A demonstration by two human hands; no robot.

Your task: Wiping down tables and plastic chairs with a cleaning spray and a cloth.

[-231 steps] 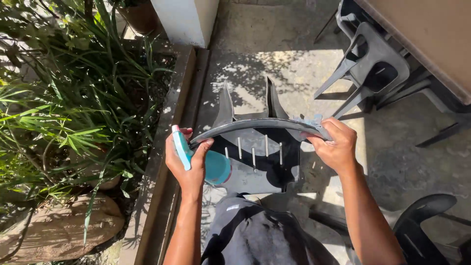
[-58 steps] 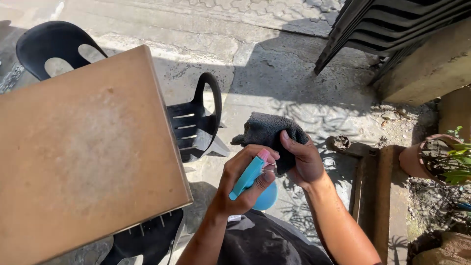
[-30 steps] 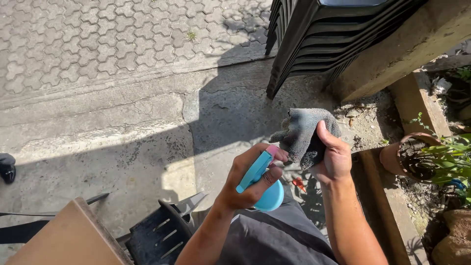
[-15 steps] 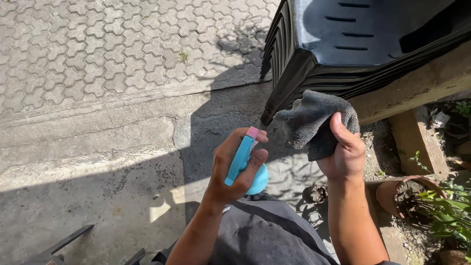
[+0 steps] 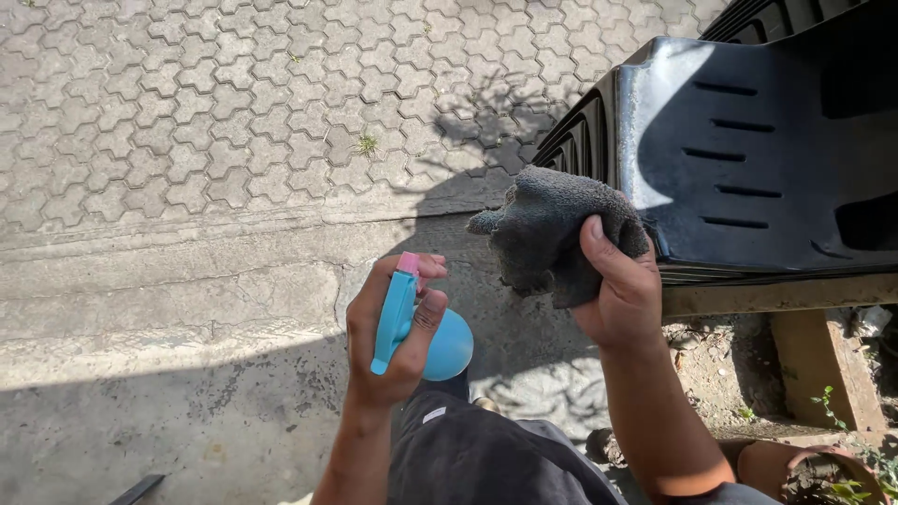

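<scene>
Your left hand [image 5: 393, 332] grips a blue spray bottle [image 5: 416, 327]; its body is mostly hidden behind your fingers. Your right hand [image 5: 617, 290] clutches a grey cloth [image 5: 547, 229], just beside the stacked black chairs [image 5: 748, 159], which are cut off at the right.

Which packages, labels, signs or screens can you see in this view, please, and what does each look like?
Spray bottle: the only container, gripped in the left hand; round blue body, light blue trigger, pink nozzle; no label shows.
No signs or screens; the right hand holds a grey cloth beside stacked black plastic chairs.
</scene>
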